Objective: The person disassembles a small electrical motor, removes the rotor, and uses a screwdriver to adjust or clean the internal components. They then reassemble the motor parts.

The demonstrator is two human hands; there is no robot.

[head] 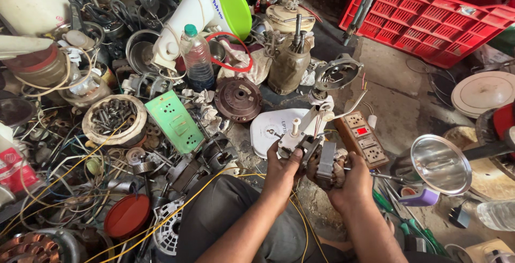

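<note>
Hands together: left hand (281,167) and right hand (351,180) both clamped on one small motor (316,153); one water bottle (196,59), two socket boards nearby.

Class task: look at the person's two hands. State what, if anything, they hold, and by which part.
Both hands hold one small electric motor. The left hand grips its white front housing; the right hand cups the dark metal body from below.

Both bare forearms reach forward from the bottom edge and converge at mid-frame. The left hand (281,167) is curled with the thumb raised on top; the right hand (350,180) is cupped from the side, fingers wrapped and closed
</note>
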